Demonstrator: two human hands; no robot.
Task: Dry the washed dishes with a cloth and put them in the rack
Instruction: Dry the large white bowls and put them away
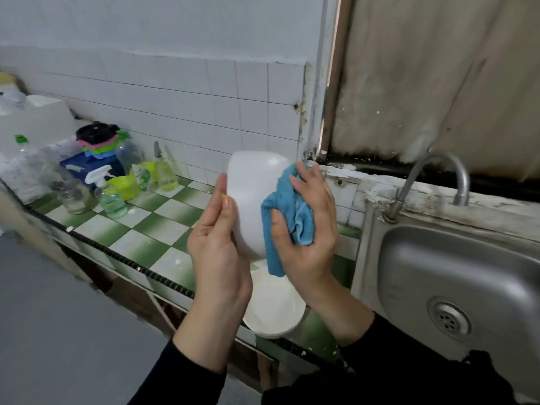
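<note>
Two hands raised: left hand (217, 238) grips the white bowl (251, 200), right hand (309, 229) clutches blue cloth (273, 252) against it.

Two long black sleeves enter at the bottom of the frame. The left sleeve (187, 375), at lower middle, is plain dark fabric, and its even cuff ends partway along the forearm. The right sleeve (394, 363), at lower right, is the same black, looser, with a slightly fuzzy edge. Beyond the cuffs, the left hand (217, 244) and right hand (309, 229) are bare, with short, plain nails.
</note>
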